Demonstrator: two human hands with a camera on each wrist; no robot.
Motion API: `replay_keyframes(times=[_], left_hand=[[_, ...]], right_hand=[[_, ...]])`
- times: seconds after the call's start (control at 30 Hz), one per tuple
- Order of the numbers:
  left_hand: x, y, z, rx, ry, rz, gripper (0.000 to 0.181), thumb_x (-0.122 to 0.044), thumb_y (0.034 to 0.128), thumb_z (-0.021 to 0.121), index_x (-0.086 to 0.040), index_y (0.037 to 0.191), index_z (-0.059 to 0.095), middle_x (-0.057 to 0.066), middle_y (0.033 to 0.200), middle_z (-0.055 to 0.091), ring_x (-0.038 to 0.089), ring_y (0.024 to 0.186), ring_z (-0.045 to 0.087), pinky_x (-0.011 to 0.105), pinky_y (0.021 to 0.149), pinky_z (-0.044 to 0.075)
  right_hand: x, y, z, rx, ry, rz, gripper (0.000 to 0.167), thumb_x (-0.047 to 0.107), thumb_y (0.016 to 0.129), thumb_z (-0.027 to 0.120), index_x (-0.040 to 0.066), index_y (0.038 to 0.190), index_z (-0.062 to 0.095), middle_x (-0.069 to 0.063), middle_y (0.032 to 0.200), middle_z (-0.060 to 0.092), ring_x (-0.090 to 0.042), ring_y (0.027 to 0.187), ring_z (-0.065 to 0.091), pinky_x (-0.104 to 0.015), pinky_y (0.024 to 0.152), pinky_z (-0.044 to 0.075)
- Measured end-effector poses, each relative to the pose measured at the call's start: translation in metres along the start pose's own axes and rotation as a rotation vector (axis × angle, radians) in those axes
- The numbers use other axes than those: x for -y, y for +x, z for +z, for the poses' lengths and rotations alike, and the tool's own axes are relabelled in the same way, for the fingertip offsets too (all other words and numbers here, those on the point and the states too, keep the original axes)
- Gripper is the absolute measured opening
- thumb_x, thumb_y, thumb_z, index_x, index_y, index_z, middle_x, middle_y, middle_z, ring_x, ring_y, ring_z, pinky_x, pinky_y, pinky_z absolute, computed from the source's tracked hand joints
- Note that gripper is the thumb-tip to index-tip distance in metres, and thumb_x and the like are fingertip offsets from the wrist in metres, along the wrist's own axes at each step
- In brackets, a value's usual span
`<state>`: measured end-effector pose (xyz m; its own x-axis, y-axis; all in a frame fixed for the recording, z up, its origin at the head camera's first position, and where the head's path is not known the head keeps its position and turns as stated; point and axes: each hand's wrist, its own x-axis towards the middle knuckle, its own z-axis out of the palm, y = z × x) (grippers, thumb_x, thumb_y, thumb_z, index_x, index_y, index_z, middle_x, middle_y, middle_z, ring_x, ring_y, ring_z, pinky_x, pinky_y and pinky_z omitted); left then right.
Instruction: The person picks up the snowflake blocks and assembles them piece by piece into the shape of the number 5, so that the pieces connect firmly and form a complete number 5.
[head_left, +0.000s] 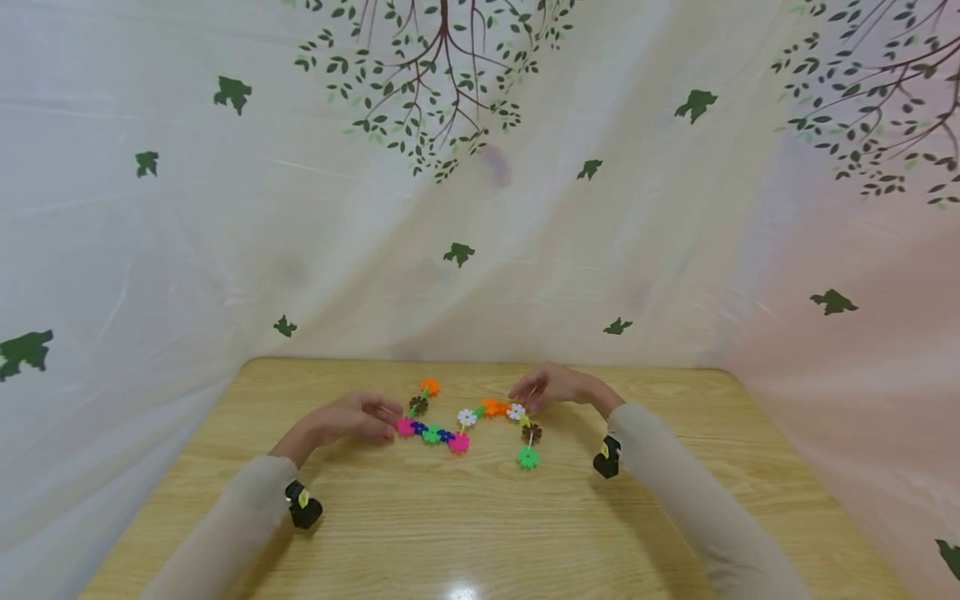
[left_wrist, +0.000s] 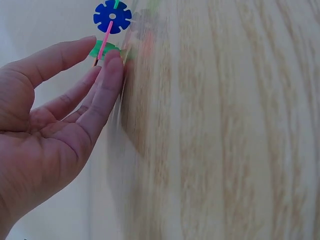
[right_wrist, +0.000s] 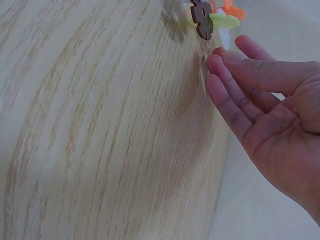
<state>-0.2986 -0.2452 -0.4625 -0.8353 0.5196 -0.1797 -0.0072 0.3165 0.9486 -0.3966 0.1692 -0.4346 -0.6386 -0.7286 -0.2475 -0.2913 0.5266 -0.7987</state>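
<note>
A chain of colourful notched plastic discs, joined edge to edge, lies in a zigzag on the wooden table (head_left: 450, 517). At its left bend is a pink disc (head_left: 405, 427), with my left hand (head_left: 348, 421) close beside it. Loosely bent fingers and a thumb stand apart there, and a blue disc (left_wrist: 112, 16) shows just beyond them; whether they touch the pink disc I cannot tell. By the chain's right bend, near a white disc (head_left: 515, 412), hovers my right hand (head_left: 558, 387). Its relaxed fingers hold nothing, close to a brown disc (right_wrist: 202, 21).
An orange disc (head_left: 430, 387) ends the chain at the back left, a green disc (head_left: 528, 457) at the front right. Behind the table hangs a pale curtain (head_left: 525, 292) printed with leaves and branches. A small black camera (head_left: 607, 457) sits on the right wrist.
</note>
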Motion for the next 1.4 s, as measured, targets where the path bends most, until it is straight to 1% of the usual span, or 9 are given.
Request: replay_keyframes(times=[0.27, 0.4, 0.5, 0.6, 0.73, 0.9, 1.03, 1.2, 1.4], left_hand=[[0.001, 0.003, 0.007, -0.022, -0.029, -0.031, 0.046, -0.003, 0.0918, 0.072, 0.014, 0.131, 0.057, 0.019, 0.116, 0.07, 0.014, 0.096, 0.07, 0.03, 0.088, 0.061], [0.004, 0.005, 0.009, -0.043, -0.013, -0.034, 0.045, -0.004, 0.0907, 0.074, 0.013, 0.13, 0.06, 0.013, 0.111, 0.072, 0.012, 0.096, 0.07, 0.026, 0.085, 0.061], [0.005, 0.008, 0.011, -0.044, -0.035, -0.031, 0.044, -0.003, 0.0906, 0.073, 0.014, 0.13, 0.059, 0.011, 0.108, 0.073, 0.012, 0.094, 0.07, 0.027, 0.085, 0.061], [0.005, 0.011, 0.013, -0.037, -0.085, -0.026, 0.044, 0.0, 0.0922, 0.07, 0.016, 0.131, 0.057, 0.012, 0.107, 0.072, 0.013, 0.092, 0.071, 0.029, 0.086, 0.061], [0.004, 0.015, 0.017, -0.043, -0.115, -0.012, 0.044, 0.002, 0.0951, 0.065, 0.019, 0.133, 0.053, 0.013, 0.109, 0.07, 0.013, 0.092, 0.072, 0.03, 0.086, 0.062], [0.002, 0.021, 0.025, -0.101, -0.109, -0.014, 0.043, 0.001, 0.0961, 0.063, 0.018, 0.134, 0.053, 0.014, 0.109, 0.07, 0.013, 0.091, 0.071, 0.029, 0.085, 0.062], [-0.003, 0.027, 0.032, -0.145, -0.094, -0.023, 0.043, 0.0, 0.0966, 0.064, 0.015, 0.136, 0.054, 0.019, 0.114, 0.069, 0.013, 0.093, 0.071, 0.03, 0.086, 0.062], [-0.007, 0.035, 0.038, -0.184, -0.073, -0.023, 0.043, 0.0, 0.0982, 0.062, 0.014, 0.138, 0.054, 0.024, 0.122, 0.068, 0.013, 0.094, 0.07, 0.03, 0.087, 0.061], [-0.009, 0.045, 0.042, -0.211, -0.088, -0.015, 0.041, 0.003, 0.0981, 0.061, 0.014, 0.137, 0.054, 0.026, 0.123, 0.068, 0.015, 0.094, 0.071, 0.03, 0.087, 0.061]], right_hand=[[-0.001, 0.001, 0.002, 0.025, 0.011, 0.018, 0.041, -0.011, 0.087, 0.07, -0.001, 0.127, 0.068, -0.016, 0.116, 0.073, -0.015, 0.094, 0.07, -0.031, 0.089, 0.06], [0.001, 0.002, 0.003, 0.026, -0.002, 0.028, 0.042, -0.011, 0.087, 0.07, 0.001, 0.127, 0.07, -0.013, 0.112, 0.073, -0.015, 0.093, 0.069, -0.03, 0.088, 0.059], [0.0, 0.0, 0.003, 0.028, -0.006, 0.035, 0.043, -0.011, 0.086, 0.069, 0.002, 0.126, 0.07, -0.012, 0.108, 0.073, -0.015, 0.09, 0.069, -0.032, 0.087, 0.059], [-0.001, -0.003, 0.003, 0.032, -0.015, 0.034, 0.043, -0.011, 0.086, 0.069, 0.002, 0.126, 0.07, -0.011, 0.103, 0.073, -0.015, 0.088, 0.068, -0.033, 0.086, 0.059], [-0.003, -0.008, 0.004, 0.036, -0.023, 0.029, 0.041, -0.01, 0.086, 0.07, 0.002, 0.125, 0.071, -0.009, 0.098, 0.072, -0.015, 0.085, 0.067, -0.031, 0.083, 0.058], [-0.003, -0.018, 0.009, 0.032, -0.029, 0.001, 0.036, -0.009, 0.086, 0.071, 0.0, 0.121, 0.072, -0.01, 0.095, 0.073, -0.014, 0.082, 0.066, -0.031, 0.08, 0.059], [-0.003, -0.03, 0.016, 0.027, -0.027, -0.015, 0.033, -0.006, 0.087, 0.073, 0.0, 0.119, 0.073, -0.013, 0.094, 0.073, -0.016, 0.083, 0.067, -0.033, 0.08, 0.059], [-0.005, -0.042, 0.024, -0.019, -0.034, -0.026, 0.03, -0.003, 0.086, 0.075, 0.0, 0.116, 0.073, -0.014, 0.094, 0.073, -0.016, 0.082, 0.066, -0.032, 0.077, 0.058], [-0.007, -0.054, 0.034, -0.076, -0.004, -0.045, 0.027, 0.0, 0.085, 0.08, -0.001, 0.11, 0.073, -0.012, 0.089, 0.072, -0.012, 0.078, 0.064, -0.026, 0.07, 0.057]])
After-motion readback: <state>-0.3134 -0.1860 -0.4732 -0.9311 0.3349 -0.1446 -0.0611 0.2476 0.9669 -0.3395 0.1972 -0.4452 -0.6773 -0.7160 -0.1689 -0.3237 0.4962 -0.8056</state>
